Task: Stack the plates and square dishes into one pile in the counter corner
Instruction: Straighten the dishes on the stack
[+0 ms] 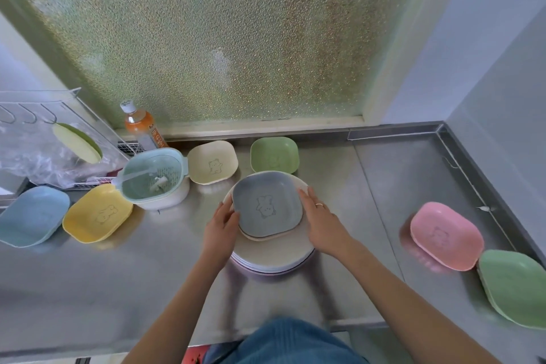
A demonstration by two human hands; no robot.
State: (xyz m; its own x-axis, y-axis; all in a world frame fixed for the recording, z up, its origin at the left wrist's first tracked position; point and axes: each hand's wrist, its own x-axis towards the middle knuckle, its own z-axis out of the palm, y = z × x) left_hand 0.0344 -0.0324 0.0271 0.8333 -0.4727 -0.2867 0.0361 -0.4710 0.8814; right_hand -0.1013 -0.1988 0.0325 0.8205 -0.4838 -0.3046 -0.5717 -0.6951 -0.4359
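A pile of round plates (274,254) stands mid-counter, with a beige square dish and a grey-blue square dish (267,204) nested on top. My left hand (221,223) holds the left edge of the grey-blue dish, fingers curled at its rim. My right hand (320,217), a ring on one finger, lies with straight fingers against the dish's right side. Loose square dishes lie around: cream (212,161) and green (274,154) behind the pile, yellow (97,213) and light blue (32,214) at left, pink (446,235) and green (514,287) at right.
A teal strainer bowl (155,176) sits left of the pile, an orange drink bottle (141,124) behind it. A wire rack (53,127) with a yellow-green plate and plastic wrap fills the far left. The steel counter (399,162) meets the walls at the back right corner.
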